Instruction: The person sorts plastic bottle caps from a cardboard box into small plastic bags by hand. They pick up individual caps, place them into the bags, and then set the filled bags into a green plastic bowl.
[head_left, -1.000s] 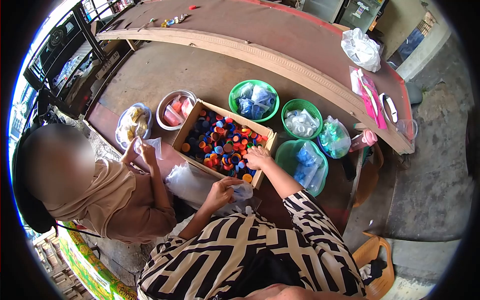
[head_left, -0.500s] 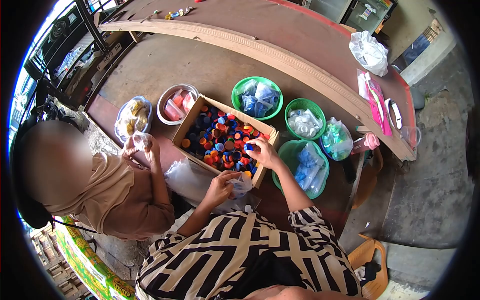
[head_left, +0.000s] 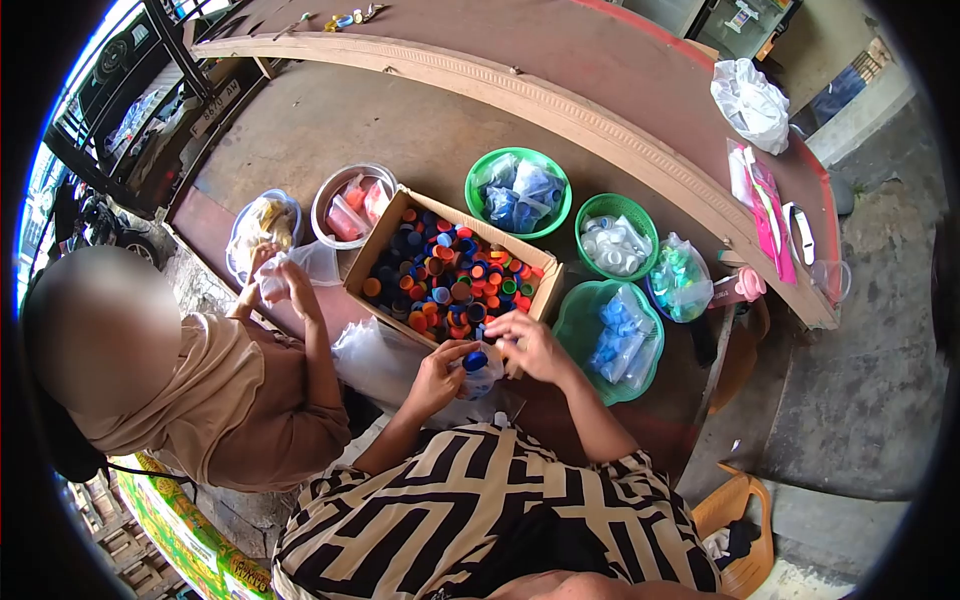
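Note:
My left hand holds a small clear plastic bag by its edge, in front of the cardboard box. A dark blue cap shows at the bag's mouth. Just right of the bag, over the box's front right corner, is my right hand, its fingers apart and nothing visible between them. The cardboard box is filled with loose bottle caps, red, orange, blue, brown and green. Larger clear plastic bags lie by the box's front left side.
A co-worker at the left handles a clear bag. Beyond the box stand a metal bowl, a bluish basket and green baskets of bagged items. A green basin is at right. A wooden beam crosses behind.
My right hand took a blue cap from the box and came back to the bag, where a blue cap now shows. The co-worker's hands shifted with their bag.

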